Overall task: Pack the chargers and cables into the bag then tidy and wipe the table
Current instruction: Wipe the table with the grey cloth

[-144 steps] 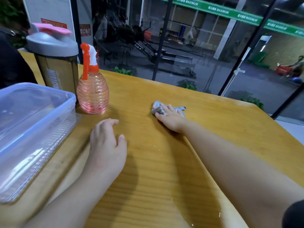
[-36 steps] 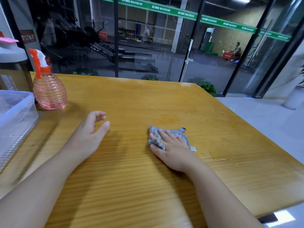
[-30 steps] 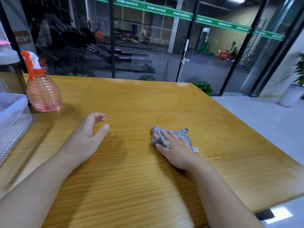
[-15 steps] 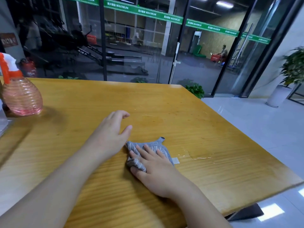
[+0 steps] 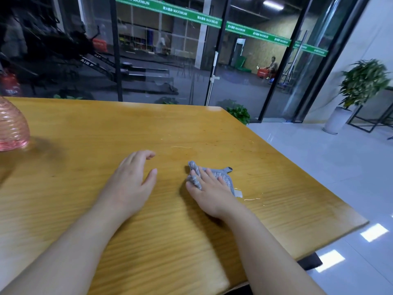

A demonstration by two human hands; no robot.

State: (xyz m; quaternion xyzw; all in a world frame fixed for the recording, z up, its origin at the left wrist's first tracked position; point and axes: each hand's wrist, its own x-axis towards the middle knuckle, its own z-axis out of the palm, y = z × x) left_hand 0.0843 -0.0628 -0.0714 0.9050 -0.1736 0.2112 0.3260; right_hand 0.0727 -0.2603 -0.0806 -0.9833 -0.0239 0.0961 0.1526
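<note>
Wood-grain table (image 5: 89, 133); R hand (image 5: 210, 192) flat on crumpled grey cloth (image 5: 223, 177).

It looks like a gym lobby. Behind the wooden table (image 5: 212, 133) are big glass walls (image 5: 161, 60) with green signs (image 5: 191, 15), and workout machines (image 5: 89, 58) stand beyond them.

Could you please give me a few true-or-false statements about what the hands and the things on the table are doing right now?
1. The right hand presses a grey cloth onto the table. True.
2. The left hand holds the spray bottle. False: it rests on the table, holding nothing, and the pink bottle stands apart at the left edge.
3. Thin wet streaks show right of the cloth. True.
4. The cloth hangs over the table's edge. False: it lies well inside.
</note>
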